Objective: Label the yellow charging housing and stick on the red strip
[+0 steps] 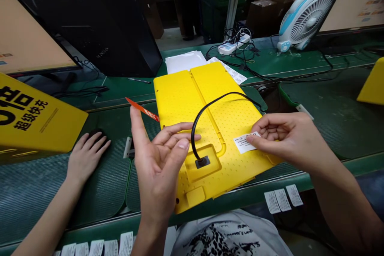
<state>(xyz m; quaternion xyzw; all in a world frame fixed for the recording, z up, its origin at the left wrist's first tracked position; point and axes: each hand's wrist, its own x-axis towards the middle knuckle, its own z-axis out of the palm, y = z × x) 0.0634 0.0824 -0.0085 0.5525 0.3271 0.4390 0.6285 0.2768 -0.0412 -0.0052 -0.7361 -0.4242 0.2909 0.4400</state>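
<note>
pinching paper label (pixel 242 144), dimpled yellow panel (pixel 232 122), arched cable (pixel 193 136)

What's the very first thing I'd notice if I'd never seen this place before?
Probably the big yellow plastic panel in the middle, with a curved black cable arching over it. Next, a bright orange-red strip at the left hand's index fingertip, and a small white printed label pinched in the right hand's fingers. The white-and-blue fan stands out at upper right.
</note>
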